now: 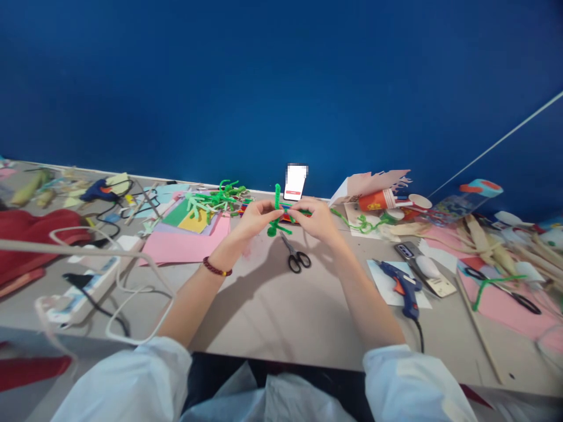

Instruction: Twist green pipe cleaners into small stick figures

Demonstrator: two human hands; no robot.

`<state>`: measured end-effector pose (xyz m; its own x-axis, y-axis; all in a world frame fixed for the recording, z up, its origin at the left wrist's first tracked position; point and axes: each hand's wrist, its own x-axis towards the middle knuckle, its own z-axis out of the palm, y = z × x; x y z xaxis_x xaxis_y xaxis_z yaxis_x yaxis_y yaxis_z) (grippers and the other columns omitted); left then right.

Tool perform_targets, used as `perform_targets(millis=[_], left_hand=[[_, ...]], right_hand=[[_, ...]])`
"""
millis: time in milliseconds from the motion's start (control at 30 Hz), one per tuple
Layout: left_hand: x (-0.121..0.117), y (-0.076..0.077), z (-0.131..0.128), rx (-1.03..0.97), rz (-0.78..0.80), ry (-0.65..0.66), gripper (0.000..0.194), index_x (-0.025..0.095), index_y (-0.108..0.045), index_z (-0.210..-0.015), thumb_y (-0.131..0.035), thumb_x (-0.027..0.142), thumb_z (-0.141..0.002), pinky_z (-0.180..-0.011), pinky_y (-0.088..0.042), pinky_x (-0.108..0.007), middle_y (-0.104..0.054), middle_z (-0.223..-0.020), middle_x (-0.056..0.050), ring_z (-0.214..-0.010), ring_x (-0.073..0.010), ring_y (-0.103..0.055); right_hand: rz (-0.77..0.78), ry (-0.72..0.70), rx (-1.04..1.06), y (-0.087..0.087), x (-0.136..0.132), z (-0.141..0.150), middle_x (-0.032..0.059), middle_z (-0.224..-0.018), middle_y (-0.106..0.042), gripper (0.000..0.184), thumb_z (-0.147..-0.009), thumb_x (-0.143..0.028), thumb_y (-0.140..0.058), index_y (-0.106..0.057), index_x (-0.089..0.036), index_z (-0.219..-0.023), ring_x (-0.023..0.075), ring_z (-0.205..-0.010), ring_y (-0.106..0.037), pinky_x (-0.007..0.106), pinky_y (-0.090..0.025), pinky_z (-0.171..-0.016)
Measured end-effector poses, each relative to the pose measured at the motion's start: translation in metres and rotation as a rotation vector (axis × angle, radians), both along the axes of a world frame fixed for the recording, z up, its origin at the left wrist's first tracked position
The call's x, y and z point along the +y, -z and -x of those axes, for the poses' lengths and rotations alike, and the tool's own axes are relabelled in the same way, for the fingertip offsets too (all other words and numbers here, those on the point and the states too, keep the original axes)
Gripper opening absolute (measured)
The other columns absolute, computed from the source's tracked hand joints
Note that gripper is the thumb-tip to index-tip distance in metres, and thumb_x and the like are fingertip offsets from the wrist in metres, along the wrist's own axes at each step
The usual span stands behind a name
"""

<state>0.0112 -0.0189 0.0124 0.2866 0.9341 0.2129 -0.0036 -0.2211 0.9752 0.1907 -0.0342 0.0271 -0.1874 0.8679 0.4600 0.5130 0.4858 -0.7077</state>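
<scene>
Well, the person sat at a tan table [272, 310] with both bare hands raised close together above it. Their left hand [257, 218] was closed, fingers and thumb gripping a twisted green pipe cleaner [277, 198], and their right hand [315, 219] was closed on the same piece from the other side, the two sets of fingers nearly touching. The pipe cleaner hung in the air between them, one end sticking up and a bent end drooping below the left hand, above the scissors [295, 257], which lay open-handled on the table just under the hands. Beyond the hands stood a phone [295, 183], its screen blurred out. To the left lay a tangle of more green pipe cleaners [217, 199] on stacked coloured paper, with a pink sheet [185, 246] at the front. A bead bracelet [217, 268] circled the left wrist. A blue glue gun [400, 287] rested on white paper to the right, and a second glue gun [101, 190] sat far left beside a power strip [83, 290]. Wooden sticks [479, 234] and an orange cup [372, 200] crowded the right side against a blue wall [281, 76].
</scene>
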Motion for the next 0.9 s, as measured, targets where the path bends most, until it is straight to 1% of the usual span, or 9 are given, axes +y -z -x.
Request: perform_targets(millis=[167, 233, 300, 400, 533, 633, 767, 833, 900], left_hand=[[-0.001, 0.001, -0.005, 0.124, -0.066, 0.011, 0.024, 0.016, -0.067, -0.074, -0.071, 0.039, -0.07, -0.055, -0.042, -0.025, -0.066, -0.072, -0.004, -0.062, -0.0119, -0.055], [-0.003, 0.0, -0.006, 0.126, -0.056, 0.02, 0.024, 0.015, -0.067, -0.073, -0.071, 0.039, -0.069, -0.054, -0.042, -0.025, -0.066, -0.072, -0.004, -0.062, -0.0117, -0.055], [-0.003, -0.002, -0.005, 0.1, -0.029, 0.009, 0.025, 0.015, -0.066, -0.07, -0.071, 0.039, -0.069, -0.056, -0.042, -0.025, -0.065, -0.069, -0.004, -0.061, -0.0116, -0.055], [-0.002, -0.002, -0.002, 0.041, 0.046, -0.015, 0.025, 0.015, -0.066, -0.068, -0.071, 0.039, -0.069, -0.056, -0.041, -0.027, -0.064, -0.066, -0.004, -0.061, -0.0124, -0.055], [0.007, 0.007, 0.004, -0.021, 0.16, -0.042, 0.023, 0.016, -0.064, -0.065, -0.074, 0.037, -0.067, -0.055, -0.037, -0.027, -0.06, -0.062, -0.001, -0.057, -0.011, -0.05], [0.016, 0.016, 0.004, -0.048, 0.211, -0.04, 0.024, 0.016, -0.061, -0.062, -0.075, 0.035, -0.064, -0.055, -0.035, -0.027, -0.056, -0.059, 0.001, -0.055, -0.0097, -0.048], [0.02, 0.021, 0.001, -0.089, 0.267, -0.027, 0.027, 0.016, -0.059, -0.06, -0.077, 0.035, -0.06, -0.055, -0.034, -0.026, -0.055, -0.057, 0.002, -0.055, -0.0102, -0.049], [0.019, 0.02, 0.0, -0.099, 0.275, -0.02, 0.025, 0.016, -0.059, -0.06, -0.077, 0.033, -0.059, -0.055, -0.034, -0.026, -0.056, -0.058, 0.002, -0.055, -0.0098, -0.049], [0.017, 0.017, 0.0, -0.104, 0.258, -0.015, 0.023, 0.016, -0.061, -0.061, -0.076, 0.032, -0.06, -0.056, -0.035, -0.026, -0.058, -0.061, 0.001, -0.056, -0.0097, -0.05]], right_hand=[[0.555, -0.066, 0.271, 0.001, 0.006, -0.006, -0.0013, -0.05, -0.058, 0.015, -0.068, -0.03, -0.067, -0.069, -0.016, -0.062, 0.0104, -0.048, -0.048, 0.025, -0.035, -0.051], [0.661, -0.094, 0.364, 0.004, 0.009, -0.007, -0.0012, -0.048, -0.057, 0.019, -0.064, -0.033, -0.071, -0.068, -0.015, -0.059, 0.0091, -0.045, -0.046, 0.025, -0.034, -0.048], [0.687, -0.113, 0.429, 0.007, 0.011, -0.007, 0.0008, -0.051, -0.06, 0.026, -0.064, -0.04, -0.073, -0.068, -0.016, -0.06, 0.0096, -0.046, -0.049, 0.025, -0.037, -0.048], [0.651, -0.158, 0.516, 0.01, 0.012, -0.007, 0.0058, -0.064, -0.068, 0.033, -0.069, -0.048, -0.071, -0.068, -0.016, -0.066, 0.0142, -0.058, -0.061, 0.028, -0.048, -0.057], [0.627, -0.225, 0.47, 0.011, 0.014, -0.012, 0.0056, -0.078, -0.071, 0.027, -0.074, -0.035, -0.067, -0.067, -0.018, -0.095, 0.0166, -0.068, -0.066, 0.028, -0.053, -0.057], [0.572, -0.207, 0.398, 0.013, 0.014, -0.014, 0.0059, -0.096, -0.069, 0.05, -0.075, -0.026, -0.063, -0.054, -0.023, -0.124, 0.0168, -0.074, -0.067, 0.026, -0.053, -0.051], [0.302, -0.166, 0.203, 0.014, 0.011, -0.009, 0.0061, -0.119, -0.061, 0.064, -0.079, -0.025, -0.06, -0.04, -0.032, -0.139, 0.0149, -0.077, -0.065, 0.03, -0.057, -0.058], [0.107, -0.127, 0.033, 0.013, 0.009, -0.006, 0.0062, -0.124, -0.058, 0.059, -0.082, -0.022, -0.058, -0.044, -0.033, -0.137, 0.0169, -0.087, -0.064, 0.034, -0.056, -0.073], [-0.069, -0.074, -0.135, 0.012, 0.008, -0.005, 0.0078, -0.124, -0.057, 0.045, -0.083, -0.019, -0.057, -0.056, -0.029, -0.127, 0.0213, -0.103, -0.06, 0.037, -0.051, -0.087]])
